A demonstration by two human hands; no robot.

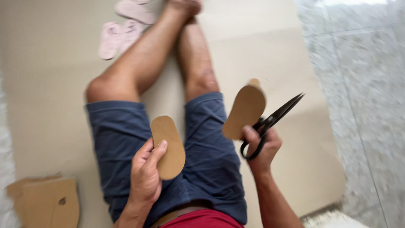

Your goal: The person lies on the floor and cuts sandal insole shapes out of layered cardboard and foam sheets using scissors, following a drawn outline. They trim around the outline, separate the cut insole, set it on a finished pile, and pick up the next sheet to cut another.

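Observation:
My left hand (145, 173) grips a brown cardboard sole-shaped cutout (168, 145) above my lap, thumb on its face. In my right hand (260, 145) I hold black scissors (272, 122), blades closed and pointing up to the right, together with a second brown sole-shaped cutout (245, 110) pinched against the handles. I sit on a large cardboard sheet (50, 76) with my legs (143, 63) stretched forward, wearing blue shorts (122, 139).
Several pale pink sole shapes (120, 31) lie on the cardboard sheet beyond my left knee. A stack of brown cardboard pieces (46, 202) sits at the lower left. Marble tile floor (363, 84) runs along the right side.

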